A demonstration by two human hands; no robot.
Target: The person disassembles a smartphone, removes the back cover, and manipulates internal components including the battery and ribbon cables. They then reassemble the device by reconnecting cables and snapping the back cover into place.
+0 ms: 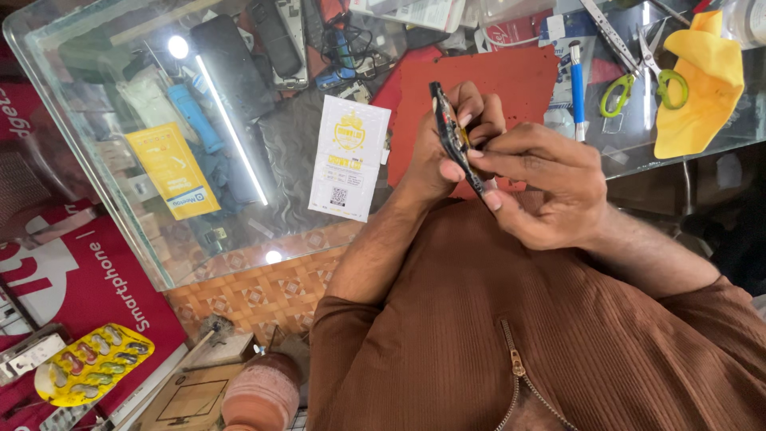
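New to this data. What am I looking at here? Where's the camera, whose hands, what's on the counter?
One picture, from a camera worn on a person's head, looking down. The brown sleeves and zip at the bottom are the wearer's own. No robot: two bare hands. The left hand holds a thin dark phone edge-on above a glass counter; the right hand pinches at its edge with the fingertips. Whether it holds a small tool, I cannot tell. On the counter: a red mat under the hands, a white card, a blue pen-like tool, green-handled scissors and a yellow cloth. Below the glass, more phones and parts.
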